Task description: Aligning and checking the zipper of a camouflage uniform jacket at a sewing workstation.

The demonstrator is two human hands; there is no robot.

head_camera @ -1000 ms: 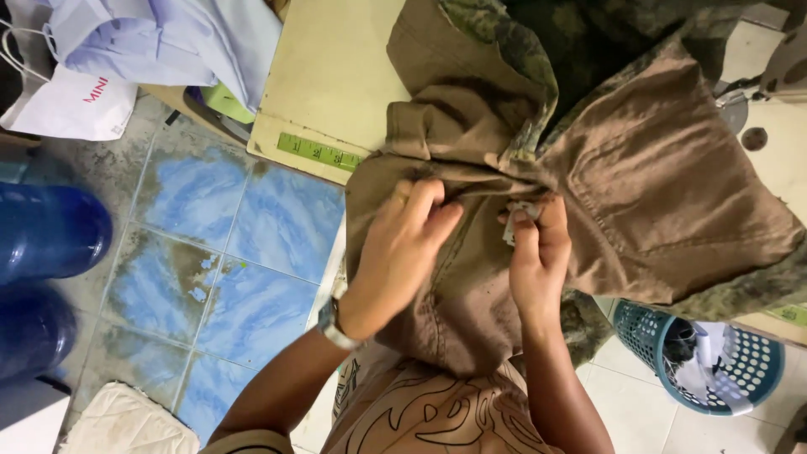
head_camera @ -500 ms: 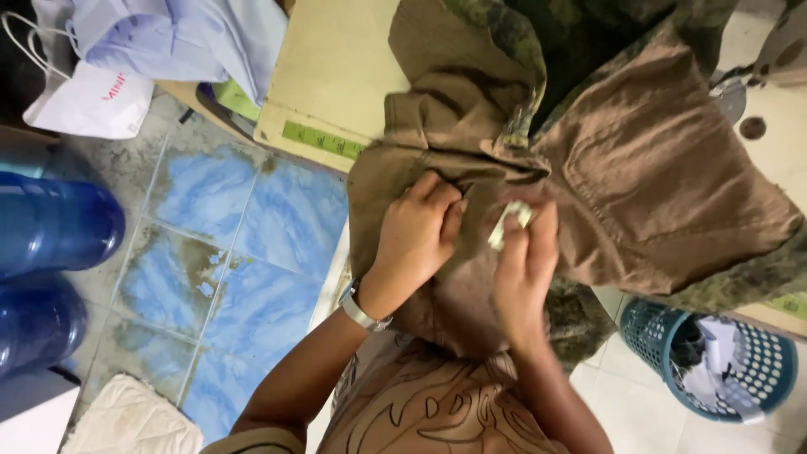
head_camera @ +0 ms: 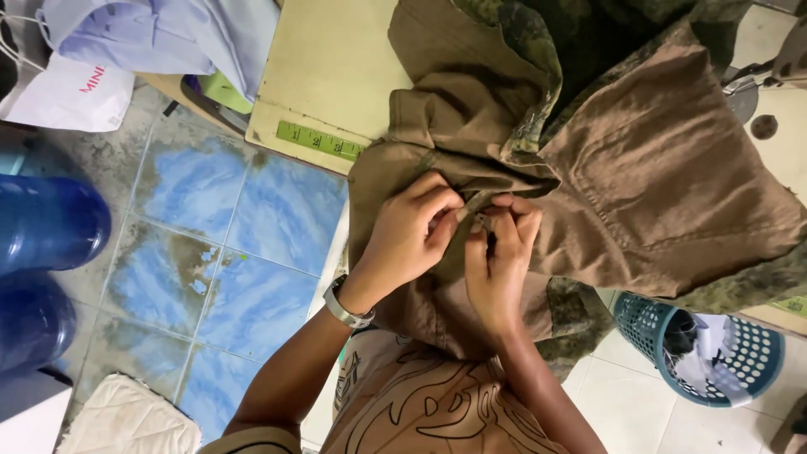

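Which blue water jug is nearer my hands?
The upper blue jug, beside the floor tiles; the lower jug lies farther down-left from your left hand.

A home sewing corner: a pale surface [head_camera: 336, 67] with a green tape measure [head_camera: 319, 140], heaped clothes [head_camera: 160, 34], a scrap basket [head_camera: 706, 353], worn floor tiles [head_camera: 227, 252].

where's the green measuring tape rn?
Head view, upper left of centre: the green measuring tape lies along the near edge of the pale table, just left of the brown garment and above the left hand.
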